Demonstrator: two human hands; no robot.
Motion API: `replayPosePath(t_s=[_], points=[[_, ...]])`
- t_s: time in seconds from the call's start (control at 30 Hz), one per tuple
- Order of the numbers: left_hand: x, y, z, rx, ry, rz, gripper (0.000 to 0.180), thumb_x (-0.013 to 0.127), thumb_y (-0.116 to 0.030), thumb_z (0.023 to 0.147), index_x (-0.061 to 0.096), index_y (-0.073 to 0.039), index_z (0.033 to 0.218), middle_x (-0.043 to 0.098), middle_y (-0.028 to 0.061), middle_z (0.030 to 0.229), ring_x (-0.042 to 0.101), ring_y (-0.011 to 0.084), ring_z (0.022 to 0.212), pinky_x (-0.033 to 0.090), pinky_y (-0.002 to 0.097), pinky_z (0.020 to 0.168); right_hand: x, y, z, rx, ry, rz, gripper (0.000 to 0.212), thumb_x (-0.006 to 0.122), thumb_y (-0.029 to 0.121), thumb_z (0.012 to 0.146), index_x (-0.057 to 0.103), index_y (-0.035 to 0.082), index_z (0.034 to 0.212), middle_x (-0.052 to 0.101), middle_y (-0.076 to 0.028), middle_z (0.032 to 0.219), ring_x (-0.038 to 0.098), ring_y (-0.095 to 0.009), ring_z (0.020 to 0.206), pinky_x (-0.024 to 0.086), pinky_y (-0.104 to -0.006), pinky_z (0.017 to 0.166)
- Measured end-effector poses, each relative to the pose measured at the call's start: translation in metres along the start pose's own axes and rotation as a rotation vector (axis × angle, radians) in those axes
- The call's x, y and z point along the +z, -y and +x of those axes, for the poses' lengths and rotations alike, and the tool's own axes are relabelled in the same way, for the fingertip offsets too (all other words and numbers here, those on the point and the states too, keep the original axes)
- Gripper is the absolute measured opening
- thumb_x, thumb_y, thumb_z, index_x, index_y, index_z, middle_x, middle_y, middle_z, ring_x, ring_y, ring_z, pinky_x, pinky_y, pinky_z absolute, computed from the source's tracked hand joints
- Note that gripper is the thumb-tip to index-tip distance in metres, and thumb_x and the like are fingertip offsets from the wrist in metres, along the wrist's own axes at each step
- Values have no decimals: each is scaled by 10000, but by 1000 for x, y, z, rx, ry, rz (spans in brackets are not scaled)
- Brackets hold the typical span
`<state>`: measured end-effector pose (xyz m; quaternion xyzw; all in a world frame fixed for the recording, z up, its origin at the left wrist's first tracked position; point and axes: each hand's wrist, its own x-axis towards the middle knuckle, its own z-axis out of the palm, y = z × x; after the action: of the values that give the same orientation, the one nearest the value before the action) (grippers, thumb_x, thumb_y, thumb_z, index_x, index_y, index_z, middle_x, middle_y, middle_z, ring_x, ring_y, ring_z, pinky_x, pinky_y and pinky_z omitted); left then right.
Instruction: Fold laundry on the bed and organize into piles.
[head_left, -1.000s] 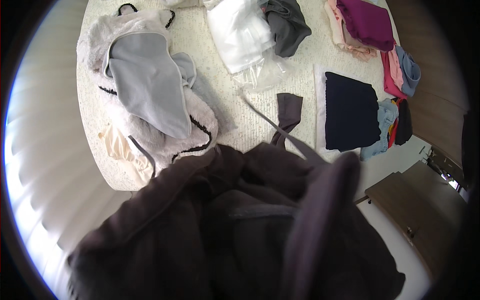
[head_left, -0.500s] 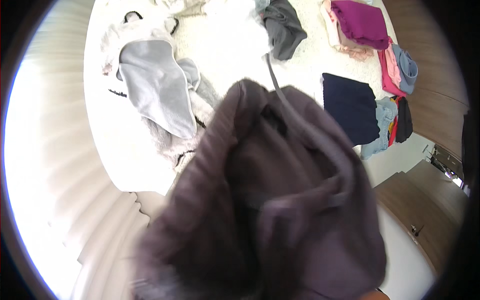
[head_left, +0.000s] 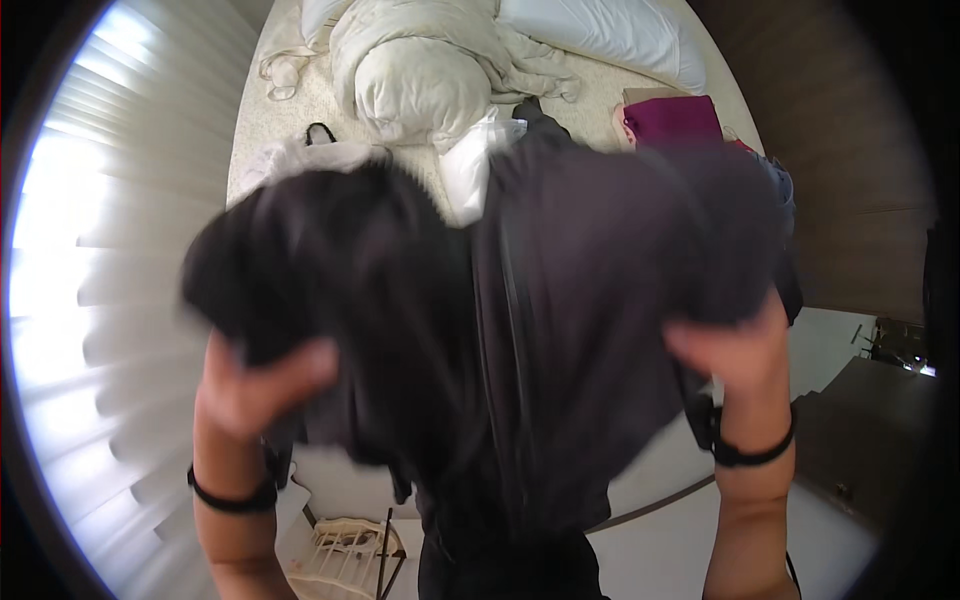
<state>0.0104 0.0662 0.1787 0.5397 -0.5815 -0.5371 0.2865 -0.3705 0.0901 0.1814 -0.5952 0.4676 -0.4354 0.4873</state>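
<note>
A dark purplish-grey zip-up jacket (head_left: 600, 240) is stretched out in front of me, blurred by motion. A long zipper line runs down its middle, and the left side looks darker, almost black. My left hand (head_left: 265, 390) grips the jacket at its left side, thumb across the cloth. On the opposite side my right hand (head_left: 735, 345) is closed on the fabric, its fingers mostly hidden behind the cloth. Black straps circle both wrists. The jacket's lower part hangs toward my body.
Behind the jacket lies a bed (head_left: 300, 95) with a bunched cream comforter (head_left: 420, 90) and a white pillow (head_left: 610, 40). A folded magenta garment (head_left: 675, 122) tops a pile at the right. Pleated blinds (head_left: 120, 300) line the left; a wooden crib (head_left: 345, 560) stands low behind.
The jacket, bunched close before me, is now spread wide between both hands, which have come into sight. My view has tilted up, showing the comforter and pillow.
</note>
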Motion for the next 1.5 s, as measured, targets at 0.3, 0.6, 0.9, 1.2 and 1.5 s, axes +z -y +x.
replayPosePath(t_s=[0.3,0.6,0.9,1.2,1.5], points=[[17,255,80,-259,-279,311,413,653,-226,916,603,16,1247,680,103,954,644,176,887,505,298,835,-5,-280,-33,488,-290,-426,551,661,200,868,502,45,1371,617,-184,1263,634,-287,1117,483,-370,960],[125,381,-117,-597,-391,486,412,709,-216,859,569,-8,1186,607,196,1067,615,334,955,502,408,847,101,-353,-248,977,-252,-339,706,740,194,829,386,-51,1389,535,-247,1300,539,-341,1200,449,-385,989],[100,401,-139,-799,5,563,265,703,-223,820,600,-1,921,659,125,778,633,331,768,480,448,708,115,-332,-242,1163,303,-534,414,720,288,827,663,-58,1046,668,-272,1040,637,-409,1015,506,-430,885],[-8,148,-50,-417,-524,-743,211,535,-159,942,571,-32,1105,657,82,947,670,192,846,563,339,778,110,-349,-262,1136,42,-406,250,674,230,842,661,30,991,704,-180,935,673,-359,922,525,-423,811],[218,125,5,178,264,426,436,710,-220,840,606,-26,1217,660,171,1053,621,356,1043,475,430,946,98,-353,-262,1021,-228,-167,195,667,188,852,673,48,987,694,-132,838,671,-258,793,527,-365,755]])
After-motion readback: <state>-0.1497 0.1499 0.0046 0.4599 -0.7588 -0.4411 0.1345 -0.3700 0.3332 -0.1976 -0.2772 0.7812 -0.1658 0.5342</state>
